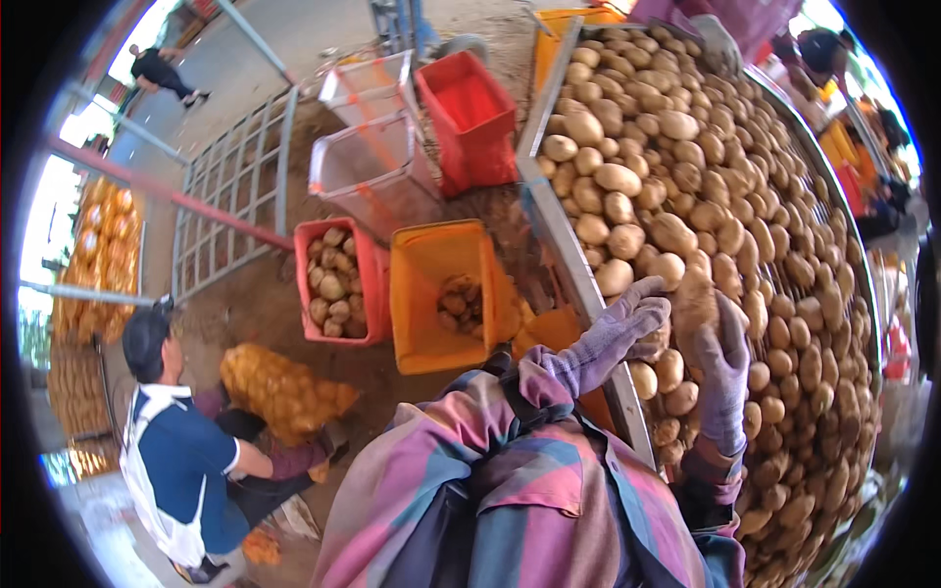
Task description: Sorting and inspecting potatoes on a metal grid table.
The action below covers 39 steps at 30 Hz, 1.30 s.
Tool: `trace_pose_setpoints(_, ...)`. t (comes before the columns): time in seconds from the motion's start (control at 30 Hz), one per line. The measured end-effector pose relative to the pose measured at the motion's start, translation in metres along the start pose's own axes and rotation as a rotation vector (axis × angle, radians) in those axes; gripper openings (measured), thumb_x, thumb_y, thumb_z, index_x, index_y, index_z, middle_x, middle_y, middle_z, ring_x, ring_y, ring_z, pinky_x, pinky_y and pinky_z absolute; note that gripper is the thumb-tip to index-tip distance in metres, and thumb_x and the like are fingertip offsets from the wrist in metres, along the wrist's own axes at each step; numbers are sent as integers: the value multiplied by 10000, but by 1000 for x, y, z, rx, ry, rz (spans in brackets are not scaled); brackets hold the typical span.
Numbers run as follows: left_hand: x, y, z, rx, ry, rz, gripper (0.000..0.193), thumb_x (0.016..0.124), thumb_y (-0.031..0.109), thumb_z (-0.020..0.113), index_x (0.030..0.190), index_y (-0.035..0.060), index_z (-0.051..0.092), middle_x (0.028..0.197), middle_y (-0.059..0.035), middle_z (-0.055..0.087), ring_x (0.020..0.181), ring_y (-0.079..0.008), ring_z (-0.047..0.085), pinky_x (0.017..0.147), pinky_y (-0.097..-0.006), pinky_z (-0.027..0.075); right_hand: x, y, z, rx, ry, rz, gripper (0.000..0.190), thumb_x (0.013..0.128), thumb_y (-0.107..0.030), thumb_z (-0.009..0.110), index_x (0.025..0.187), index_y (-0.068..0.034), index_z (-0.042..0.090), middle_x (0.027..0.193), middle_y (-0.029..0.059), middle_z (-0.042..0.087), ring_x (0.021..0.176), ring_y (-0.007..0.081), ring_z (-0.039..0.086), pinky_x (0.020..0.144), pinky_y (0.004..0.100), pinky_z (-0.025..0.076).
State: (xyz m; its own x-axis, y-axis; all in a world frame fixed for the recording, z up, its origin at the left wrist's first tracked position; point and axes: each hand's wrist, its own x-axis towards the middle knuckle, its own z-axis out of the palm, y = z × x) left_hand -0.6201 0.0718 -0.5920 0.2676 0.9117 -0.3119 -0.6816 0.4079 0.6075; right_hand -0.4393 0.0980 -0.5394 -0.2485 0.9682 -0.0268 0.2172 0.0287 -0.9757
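My left hand (625, 323), in a purple knit glove, reaches over the near metal rim of the sorting table. Its fingers are stretched over potatoes, and whether it grips one there is unclear. My right hand (722, 375), gloved alike, has its thumb and fingers around a large, blurred brown potato (695, 300). Loose potatoes (673, 234) of mixed sizes cover the table around both hands. Metal bars of the sorting table (783, 283) show between some of them. The table's metal rim (562, 231) runs between my body and the potatoes.
Left of the table stand an orange bin (412, 294) with a few potatoes, a fuller pink bin (382, 309), white bins (367, 158) and a red bin (470, 110). A person (184, 456) crouches by a filled mesh sack (283, 389). A co-worker's gloved hand (717, 44) rests at the far rim.
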Motion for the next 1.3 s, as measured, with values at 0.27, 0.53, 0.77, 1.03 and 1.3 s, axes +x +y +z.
trace_pose_setpoints(0.27, -93, 19, -139, -396, 372, 352, 374, 891, 312, 599, 1205, 122, 526, 1111, -50, 607, 1011, -223, 624, 871, -416, 533, 37, 18, 88, -676, -286, -497, 481, 806, -60, 641, 1271, -22, 523, 1299, 215, 512, 1207, 379, 490, 1022, 447, 393)
trace_pose_setpoints(0.53, -214, 13, -301, -161, 1293, 574, 430, 822, 111, 709, 1185, 97, 479, 930, -38, 616, 769, -145, 616, 621, -269, 523, 25, 52, 127, -1073, -326, -629, 525, 759, -174, 646, 1256, -47, 534, 1342, 208, 469, 1233, 382, 450, 982, 487, 381)
trace_pose_setpoints(0.77, -239, 45, -383, 874, 1803, 204, 780, 736, 445, 758, 1341, 66, 447, 1121, -192, 614, 1017, -374, 607, 859, -424, 502, 24, 50, 134, -1138, -285, -587, 487, 750, -141, 643, 1221, -53, 555, 1350, 205, 474, 1222, 398, 467, 1000, 489, 390)
trace_pose_setpoints(1.03, -182, 21, -396, 1378, 1498, -323, 531, 866, 483, 530, 1248, 119, 476, 1042, -194, 650, 937, -429, 624, 801, -540, 513, 24, 34, 142, -1053, -325, -422, 425, 719, -141, 630, 1132, -45, 604, 1220, 208, 542, 1062, 400, 546, 854, 499, 448)
trace_pose_setpoints(1.3, -176, 28, -419, 1413, 1538, -598, 745, 847, 417, 619, 1467, 211, 263, 1234, -172, 511, 1042, -379, 583, 879, -521, 446, 19, 41, 137, -1111, -197, -533, 447, 761, -163, 657, 1200, -114, 588, 1328, 127, 483, 1190, 343, 495, 880, 479, 463)
